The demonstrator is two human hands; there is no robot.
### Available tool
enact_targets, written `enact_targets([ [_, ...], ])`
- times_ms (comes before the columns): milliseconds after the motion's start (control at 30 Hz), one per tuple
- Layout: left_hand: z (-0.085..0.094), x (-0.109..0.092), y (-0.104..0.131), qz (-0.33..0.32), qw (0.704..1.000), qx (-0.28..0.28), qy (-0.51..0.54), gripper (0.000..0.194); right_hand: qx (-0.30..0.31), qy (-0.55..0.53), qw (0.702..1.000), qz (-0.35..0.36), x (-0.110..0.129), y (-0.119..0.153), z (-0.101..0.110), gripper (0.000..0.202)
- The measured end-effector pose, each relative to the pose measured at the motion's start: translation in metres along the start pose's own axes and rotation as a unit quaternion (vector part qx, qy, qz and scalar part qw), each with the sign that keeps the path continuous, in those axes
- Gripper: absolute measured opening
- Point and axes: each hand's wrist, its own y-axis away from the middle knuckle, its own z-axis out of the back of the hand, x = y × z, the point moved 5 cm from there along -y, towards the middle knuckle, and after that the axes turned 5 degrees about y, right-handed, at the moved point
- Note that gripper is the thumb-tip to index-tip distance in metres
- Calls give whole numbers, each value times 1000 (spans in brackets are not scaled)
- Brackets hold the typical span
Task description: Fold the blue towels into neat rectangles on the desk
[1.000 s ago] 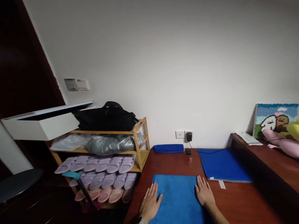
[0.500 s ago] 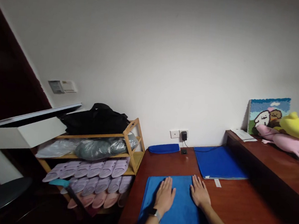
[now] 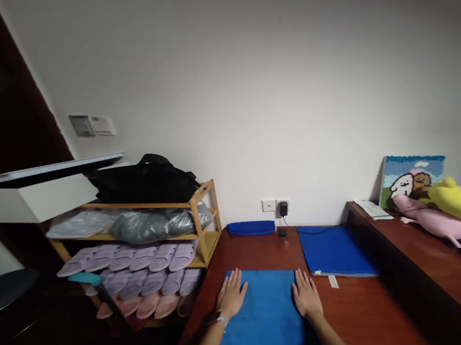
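One bright blue cloth (image 3: 265, 313) is lying flat on the reddish-brown tabletop (image 3: 378, 331). Left hand (image 3: 232, 298) is resting along its left edge near the far corner, fingers lying close together, thumb standing apart. Right hand (image 3: 308, 297) is lying along the opposite edge, fingers slightly spread. Farther off, a darker blue cloth (image 3: 335, 252) is lying near the wall (image 3: 261, 115); a narrow blue bundle (image 3: 251, 228) is sitting left of it.
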Motion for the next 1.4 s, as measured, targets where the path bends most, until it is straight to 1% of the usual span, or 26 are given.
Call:
enact_targets([
  [67, 5, 18, 2, 15, 1000, -7, -1, 68, 1, 7, 1000, -1, -1, 0, -2, 71],
  [133, 5, 24, 3, 22, 999, -22, -2, 67, 0, 14, 1000, -2, -1, -1, -4, 71],
  [200, 3, 23, 4, 25, 999, -36, -6, 67, -1, 22, 1000, -3, -2, -1, -5, 71],
  [300, -1, 19, 4, 26, 999, -42, -9, 67, 0, 30, 1000, -3, -2, -2, -7, 71],
  [533, -1, 20, 5, 20, 998, -63, 2, 65, 30, 35, 999, -28, -2, -10, -16, 70],
  [700, -1, 20, 6, 14, 998, -67, 2, 66, 11, 29, 999, -34, 0, -8, -17, 72],
  [800, -2, 20, 5, 12, 998, -64, 0, 66, 4, 16, 999, -32, 0, -7, -17, 72],
  [967, -4, 23, 2, 15, 999, -37, 0, 67, 2, 15, 1000, -27, 0, -6, -15, 73],
  [1067, 1, 27, -1, 15, 1000, -23, -4, 67, -4, 13, 1000, -28, 1, -5, -13, 72],
  [1133, 6, 24, -3, 14, 1000, -23, -10, 67, -8, 5, 1000, -28, 2, -4, -12, 72],
  [1167, 9, 17, -4, 11, 999, -33, -13, 67, -9, 2, 1000, -26, 3, -4, -11, 72],
  [1200, 11, 7, -4, 5, 999, -47, -11, 66, -9, -1, 1000, -24, 4, -4, -10, 73],
  [1233, 12, -8, -4, -6, 998, -62, -4, 65, -10, -1, 1000, -23, 4, -4, -10, 73],
  [1300, 7, -51, -3, -49, 996, -75, 25, 65, -13, -1, 1000, -22, 4, -4, -9, 73],
  [1400, -16, -128, 2, -156, 984, -34, 74, 68, -17, -1, 1000, -17, 2, -4, -12, 71],
])
